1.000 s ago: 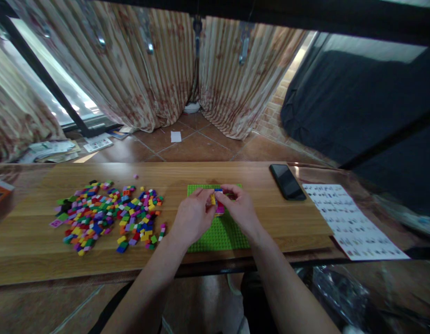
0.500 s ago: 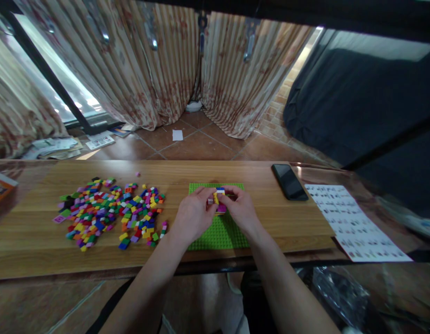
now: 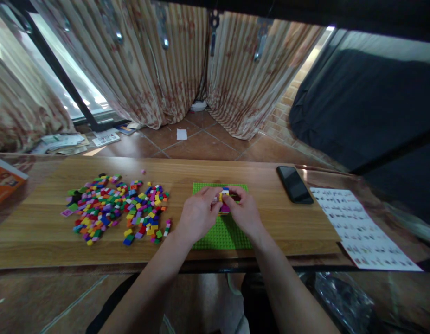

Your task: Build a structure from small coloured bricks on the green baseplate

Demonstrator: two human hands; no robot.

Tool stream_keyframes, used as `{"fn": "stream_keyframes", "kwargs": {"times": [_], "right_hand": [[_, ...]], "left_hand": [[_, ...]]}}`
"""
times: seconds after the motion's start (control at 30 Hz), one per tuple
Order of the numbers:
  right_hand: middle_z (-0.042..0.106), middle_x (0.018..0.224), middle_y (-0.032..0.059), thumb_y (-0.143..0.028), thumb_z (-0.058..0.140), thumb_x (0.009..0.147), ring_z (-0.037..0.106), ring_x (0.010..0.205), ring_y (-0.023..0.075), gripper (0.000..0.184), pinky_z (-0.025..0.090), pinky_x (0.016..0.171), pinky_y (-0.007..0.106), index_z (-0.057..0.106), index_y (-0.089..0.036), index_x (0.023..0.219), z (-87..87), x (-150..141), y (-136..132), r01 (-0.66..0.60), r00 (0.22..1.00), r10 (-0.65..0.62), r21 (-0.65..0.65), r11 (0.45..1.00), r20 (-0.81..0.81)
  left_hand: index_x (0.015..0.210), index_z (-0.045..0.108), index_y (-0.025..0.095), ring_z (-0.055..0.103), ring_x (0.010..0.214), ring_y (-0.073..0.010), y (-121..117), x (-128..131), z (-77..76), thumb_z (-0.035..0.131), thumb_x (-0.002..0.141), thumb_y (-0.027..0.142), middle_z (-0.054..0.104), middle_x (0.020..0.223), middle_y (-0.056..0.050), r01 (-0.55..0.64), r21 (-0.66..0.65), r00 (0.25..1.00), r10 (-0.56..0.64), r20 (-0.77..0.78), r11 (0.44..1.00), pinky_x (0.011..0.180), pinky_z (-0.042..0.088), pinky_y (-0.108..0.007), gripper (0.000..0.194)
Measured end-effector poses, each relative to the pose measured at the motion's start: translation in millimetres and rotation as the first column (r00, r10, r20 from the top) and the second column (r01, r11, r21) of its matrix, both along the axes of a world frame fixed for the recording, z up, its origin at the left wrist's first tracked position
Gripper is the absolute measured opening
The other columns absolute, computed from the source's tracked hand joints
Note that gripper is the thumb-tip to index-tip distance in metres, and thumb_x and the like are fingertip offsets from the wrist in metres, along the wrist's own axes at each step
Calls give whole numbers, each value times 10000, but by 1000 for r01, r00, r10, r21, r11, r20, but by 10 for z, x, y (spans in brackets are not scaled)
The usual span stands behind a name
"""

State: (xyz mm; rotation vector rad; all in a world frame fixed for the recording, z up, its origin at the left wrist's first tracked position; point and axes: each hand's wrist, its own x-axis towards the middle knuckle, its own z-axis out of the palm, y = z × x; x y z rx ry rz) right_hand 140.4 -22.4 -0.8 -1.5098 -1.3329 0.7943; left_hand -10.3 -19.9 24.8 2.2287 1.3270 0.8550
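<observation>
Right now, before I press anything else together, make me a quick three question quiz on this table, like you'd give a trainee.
1. True or false: the phone lies on the green baseplate.
2. Where do the left hand and right hand meet? A) at the printed sheet B) at the small brick build C) at the phone
3. Fill in: from the wearer's view, the loose bricks are spread to the ____ of the baseplate.

Key: 1 false; 2 B; 3 left.

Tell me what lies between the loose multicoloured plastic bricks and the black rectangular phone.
The head view shows a green studded baseplate there, with the left hand and right hand over it, around a multicoloured brick build.
</observation>
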Motion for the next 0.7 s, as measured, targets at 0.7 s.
{"fn": "stream_keyframes", "kwargs": {"times": [0.7], "right_hand": [[737, 956, 86, -395, 598, 803, 687, 820, 214, 327, 560, 768, 364, 685, -167, 1021, -6, 21, 6, 2, 999, -2, -2, 1000, -50]], "left_hand": [[1145, 639, 221, 669, 953, -180, -23, -2, -23, 546, 862, 137, 725, 1099, -35, 2, -2, 1000, -2, 17, 1000, 876, 532, -327, 310]]}}
